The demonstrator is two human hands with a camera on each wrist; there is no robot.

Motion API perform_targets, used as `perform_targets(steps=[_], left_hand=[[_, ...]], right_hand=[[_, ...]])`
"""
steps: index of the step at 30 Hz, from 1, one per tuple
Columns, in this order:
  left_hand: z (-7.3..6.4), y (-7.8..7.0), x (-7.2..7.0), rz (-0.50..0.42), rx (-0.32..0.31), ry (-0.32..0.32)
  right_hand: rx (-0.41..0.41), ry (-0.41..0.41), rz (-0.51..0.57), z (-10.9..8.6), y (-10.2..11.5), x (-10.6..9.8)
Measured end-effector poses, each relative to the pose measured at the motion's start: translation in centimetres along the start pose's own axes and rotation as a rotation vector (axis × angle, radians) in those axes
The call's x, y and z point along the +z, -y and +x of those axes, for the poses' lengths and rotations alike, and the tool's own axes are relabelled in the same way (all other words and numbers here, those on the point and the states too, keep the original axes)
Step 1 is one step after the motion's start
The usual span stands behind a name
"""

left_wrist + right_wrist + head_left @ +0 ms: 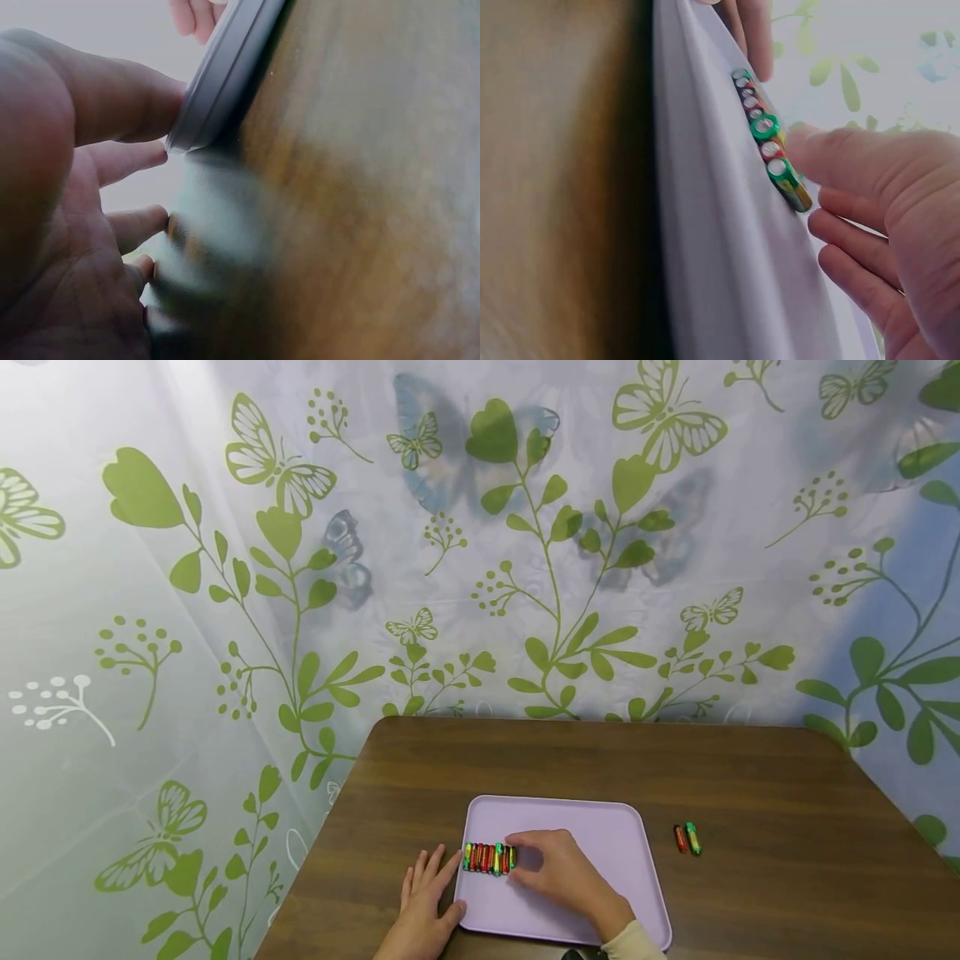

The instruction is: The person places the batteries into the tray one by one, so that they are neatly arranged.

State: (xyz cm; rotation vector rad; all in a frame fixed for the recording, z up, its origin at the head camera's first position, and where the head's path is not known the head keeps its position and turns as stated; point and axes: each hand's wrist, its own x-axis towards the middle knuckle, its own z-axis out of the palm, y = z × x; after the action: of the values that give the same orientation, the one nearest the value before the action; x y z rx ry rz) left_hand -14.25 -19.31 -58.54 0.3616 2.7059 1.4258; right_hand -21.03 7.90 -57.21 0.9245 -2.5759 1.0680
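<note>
A row of several small batteries point(489, 858), red, black, green and yellow, lies side by side at the left of a lilac tray point(577, 827). My right hand point(562, 872) is over the tray at the row's right end, thumb and index finger spread about the last battery. In the right wrist view the flat ends of the batteries point(763, 126) show uncovered beside the thumb; whether it touches one I cannot tell. My left hand point(423, 910) rests at the tray's left side, fingers spread, its thumb point(142, 105) against the tray's rim point(217, 82).
Two more batteries, a red one point(680, 838) and a green-yellow one point(693, 839), lie on the brown wooden table point(787, 827) right of the tray. A curtain point(525, 568) with green leaves and butterflies hangs behind the table. Something dark point(573, 955) shows at the bottom edge.
</note>
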Motion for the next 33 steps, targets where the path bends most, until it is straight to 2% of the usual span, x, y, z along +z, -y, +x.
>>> perform_targets(steps=[4, 11, 18, 25, 27, 30, 33], left_hand=[[-0.2, 0.2, 0.2, -0.039, 0.019, -0.022], [-0.2, -0.2, -0.3, -0.035, 0.007, 0.018], [-0.3, 0.1, 0.0, -0.062, 0.036, -0.003], [-0.3, -0.1, -0.3, -0.027, 0.026, 0.014], [-0.2, 0.2, -0.1, -0.036, 0.027, -0.004], [-0.2, 0.8, 0.2, -0.046, 0.083, -0.027], [0.0, 1.6, 0.5, -0.026, 0.086, -0.034]], right_hand=[[0.036, 0.003, 0.006, -0.3, -0.3, -0.8], [0.106, 0.031, 0.016, -0.7, -1.2, -2.7], [0.155, 0.044, 0.027, -1.3, -2.1, -5.1], [0.181, 0.047, -0.007, -2.4, -3.5, -7.9], [0.187, 0.049, -0.014, -2.7, -4.0, -8.8], [0.198, 0.043, -0.027, -3.3, -4.7, -10.0], [0.21, 0.023, -0.052, -4.0, -5.4, -11.1]])
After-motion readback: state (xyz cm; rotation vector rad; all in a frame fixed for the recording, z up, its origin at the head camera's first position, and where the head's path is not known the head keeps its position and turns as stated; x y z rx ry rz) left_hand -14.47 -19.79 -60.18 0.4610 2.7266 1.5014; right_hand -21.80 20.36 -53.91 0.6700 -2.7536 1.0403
